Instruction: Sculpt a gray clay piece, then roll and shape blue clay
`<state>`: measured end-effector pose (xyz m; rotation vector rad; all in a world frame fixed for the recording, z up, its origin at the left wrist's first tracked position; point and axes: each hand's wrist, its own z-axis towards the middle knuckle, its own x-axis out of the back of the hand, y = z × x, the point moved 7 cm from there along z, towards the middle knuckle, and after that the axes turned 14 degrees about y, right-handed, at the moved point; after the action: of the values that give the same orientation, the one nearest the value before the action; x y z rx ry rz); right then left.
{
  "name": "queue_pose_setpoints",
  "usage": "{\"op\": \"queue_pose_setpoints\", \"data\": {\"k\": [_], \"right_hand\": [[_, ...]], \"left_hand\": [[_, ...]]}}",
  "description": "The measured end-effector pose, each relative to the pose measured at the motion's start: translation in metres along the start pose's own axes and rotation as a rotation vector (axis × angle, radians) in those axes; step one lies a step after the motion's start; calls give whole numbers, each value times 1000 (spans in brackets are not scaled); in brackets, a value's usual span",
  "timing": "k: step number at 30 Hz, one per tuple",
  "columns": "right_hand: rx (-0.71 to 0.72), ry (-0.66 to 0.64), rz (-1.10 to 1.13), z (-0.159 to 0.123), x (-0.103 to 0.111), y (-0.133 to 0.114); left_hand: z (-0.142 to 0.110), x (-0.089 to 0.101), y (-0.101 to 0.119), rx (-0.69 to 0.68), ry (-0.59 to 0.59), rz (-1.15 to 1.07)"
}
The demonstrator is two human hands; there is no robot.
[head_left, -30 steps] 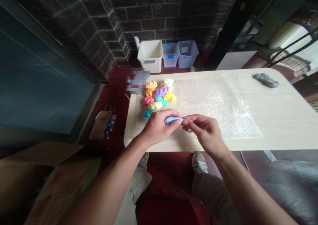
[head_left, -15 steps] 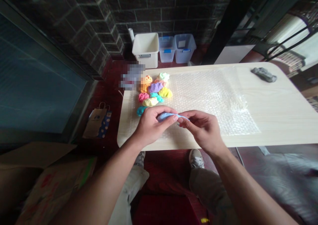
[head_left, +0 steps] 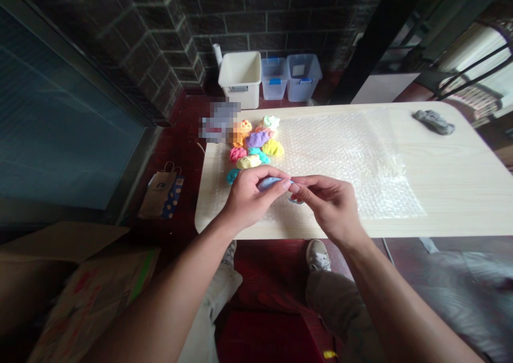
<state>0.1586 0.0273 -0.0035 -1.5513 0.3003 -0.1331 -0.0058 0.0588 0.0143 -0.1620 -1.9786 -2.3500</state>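
Between my hands, above the near part of the table, is a soft light blue piece [head_left: 267,183] that looks like thin cloth. My left hand [head_left: 250,194] is closed around its body, thumb on the near side. At its right end, my right hand [head_left: 331,202] pinches it between thumb and fingertips. A light blue edge hangs just below the right fingertips. The palms hide part of the piece. Beyond my left hand lie several soft bundles, among them a purple bundle [head_left: 257,139], a yellow bundle [head_left: 273,148], a pale yellow bundle [head_left: 248,162] and a teal bundle [head_left: 233,176].
Bubble wrap [head_left: 340,149] covers much of the pale wooden table [head_left: 460,192]. A crumpled grey bundle [head_left: 434,122] lies at the far right. Behind the table stand a white bin [head_left: 240,77] and two clear bins [head_left: 303,79]. Paper bags [head_left: 160,192] and a cardboard box [head_left: 96,293] are at left.
The view has shifted slightly, so the scene sits a little farther right. My hands stay together on the light blue piece; my right fingertips now cover more of its right end.
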Motion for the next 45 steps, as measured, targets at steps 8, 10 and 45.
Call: {"op": "queue_pose_setpoints", "data": {"k": [8,10,45], "right_hand": [[-11,2,75,2,-2,3],[6,9,85,2,-2,2],[-41,27,6,9,1,10]], "left_hand": [[1,0,-5,60,34,-50],[2,0,-8,103,49,-93],[0,-9,-19,124,-47,-139]]}}
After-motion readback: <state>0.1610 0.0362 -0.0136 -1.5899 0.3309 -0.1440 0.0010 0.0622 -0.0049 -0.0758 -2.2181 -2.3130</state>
